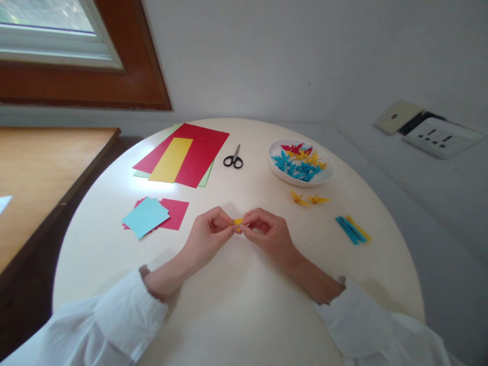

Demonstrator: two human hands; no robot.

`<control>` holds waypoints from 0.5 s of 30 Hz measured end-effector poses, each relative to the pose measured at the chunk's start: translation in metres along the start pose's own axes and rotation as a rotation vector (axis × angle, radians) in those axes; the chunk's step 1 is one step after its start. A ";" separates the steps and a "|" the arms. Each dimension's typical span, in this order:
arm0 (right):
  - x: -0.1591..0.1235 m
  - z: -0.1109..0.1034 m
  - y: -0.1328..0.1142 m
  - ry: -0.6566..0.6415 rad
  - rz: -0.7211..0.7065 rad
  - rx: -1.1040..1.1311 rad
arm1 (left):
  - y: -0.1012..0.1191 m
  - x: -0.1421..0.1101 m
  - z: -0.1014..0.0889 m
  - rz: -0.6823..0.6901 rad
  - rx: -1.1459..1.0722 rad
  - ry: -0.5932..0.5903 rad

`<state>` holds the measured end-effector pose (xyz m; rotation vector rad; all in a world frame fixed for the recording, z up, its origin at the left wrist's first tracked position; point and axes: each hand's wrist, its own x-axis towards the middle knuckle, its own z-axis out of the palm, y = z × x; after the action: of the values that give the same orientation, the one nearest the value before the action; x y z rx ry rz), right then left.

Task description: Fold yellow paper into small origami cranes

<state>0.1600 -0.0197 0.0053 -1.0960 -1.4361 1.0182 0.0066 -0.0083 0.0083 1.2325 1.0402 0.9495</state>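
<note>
A small piece of folded yellow paper (238,221) is pinched between my two hands above the middle of the table. My left hand (208,229) grips its left side with thumb and forefinger. On the other side, my right hand (269,231) holds it in the same kind of pinch. Fingertips cover most of the paper, so its exact shape is hidden. To the right of my hands lie two yellow paper cranes (308,199). Behind them a white dish (274,170) holds several blue, yellow and red paper cranes.
Black-handled scissors (233,158) lie behind my hands. Large red sheets (202,147) with a yellow strip (171,158) on top are at back left. Light blue paper squares (146,217) overlap red ones nearer me. Narrow blue and yellow strips (351,230) lie at right.
</note>
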 end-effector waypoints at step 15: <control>0.001 -0.002 0.000 -0.093 0.094 -0.164 | 0.005 -0.002 0.002 0.019 -0.083 -0.050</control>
<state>0.1616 -0.0190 0.0054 -1.2580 -1.5772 1.0431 0.0083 -0.0103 0.0131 1.1927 0.9427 0.9626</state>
